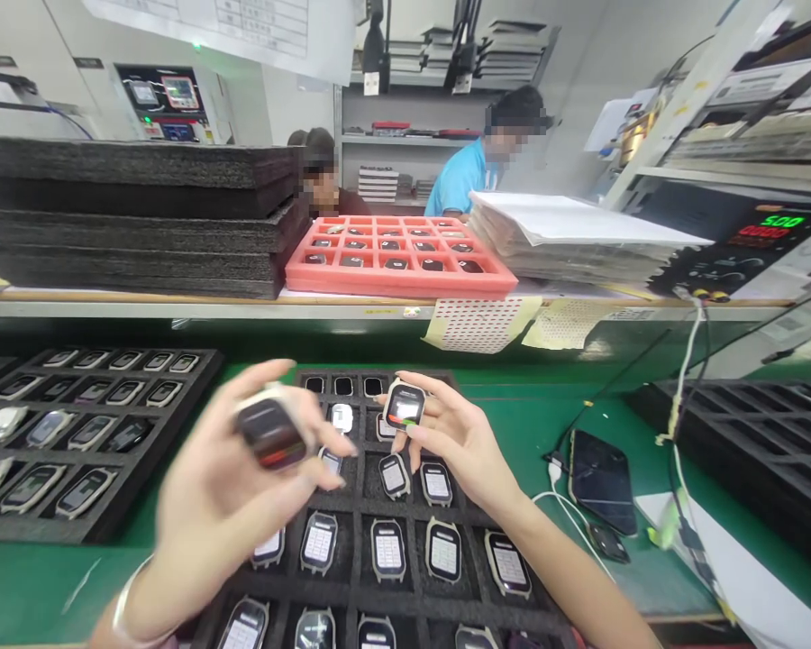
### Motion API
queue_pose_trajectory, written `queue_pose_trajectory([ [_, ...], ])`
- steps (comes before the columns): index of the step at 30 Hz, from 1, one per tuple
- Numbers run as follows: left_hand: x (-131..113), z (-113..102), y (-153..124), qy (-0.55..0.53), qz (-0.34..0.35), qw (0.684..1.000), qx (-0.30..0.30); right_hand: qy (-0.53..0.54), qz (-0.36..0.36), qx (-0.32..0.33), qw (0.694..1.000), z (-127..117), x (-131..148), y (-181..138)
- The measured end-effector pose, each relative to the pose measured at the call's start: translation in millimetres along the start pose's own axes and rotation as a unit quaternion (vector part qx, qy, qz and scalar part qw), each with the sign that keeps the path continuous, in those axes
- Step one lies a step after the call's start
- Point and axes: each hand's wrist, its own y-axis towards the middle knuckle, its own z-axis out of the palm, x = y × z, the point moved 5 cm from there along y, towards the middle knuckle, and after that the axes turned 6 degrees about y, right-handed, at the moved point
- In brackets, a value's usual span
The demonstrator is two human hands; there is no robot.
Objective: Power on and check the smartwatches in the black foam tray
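Observation:
My left hand (230,487) grips a smartwatch case (270,431) by its edges, held up over the tray with its dark screen toward me; motion blurs it. In my right hand (463,442) is another smartwatch case (405,405), pinched between thumb and fingers, its screen lit with some colour. Below both hands lies a black foam tray (351,532) with strapless watch cases in its compartments. Many show white lit screens, such as the watch (387,548) near the middle. One watch (394,475) just under my right hand sits tilted.
At left stands another foam tray of watches (118,428). A phone (603,480) with cables lies at right, beside an angled black tray (750,478). The shelf holds a red tray (402,287), black foam stacks (135,248) and a power supply (736,239). Two people are beyond.

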Motion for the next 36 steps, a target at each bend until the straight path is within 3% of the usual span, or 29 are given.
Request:
queue_pose_trajectory([
  [3,28,13,29,-0.025,-0.04,0.998,0.051,-0.002,-0.005,-0.008,1.0,-1,0,-1],
  [6,50,20,41,-0.039,-0.069,0.993,0.083,-0.023,-0.014,-0.031,0.999,-3,-2,-1],
  [13,57,22,36,-0.069,-0.083,0.984,0.143,-0.107,-0.031,-0.093,0.989,-4,-1,-1],
  [16,61,22,37,-0.084,-0.097,0.982,0.14,-0.097,-0.015,-0.086,0.991,-5,-3,-1],
  [23,65,18,42,-0.07,-0.108,0.986,0.107,-0.002,0.008,-0.002,1.0,-1,-6,-3],
  [29,62,17,40,-0.069,-0.095,0.986,0.115,-0.017,0.026,-0.028,0.999,4,-5,-5],
  [36,55,19,39,-0.038,-0.066,0.993,0.088,0.023,0.003,0.001,1.0,-1,-6,-3],
])
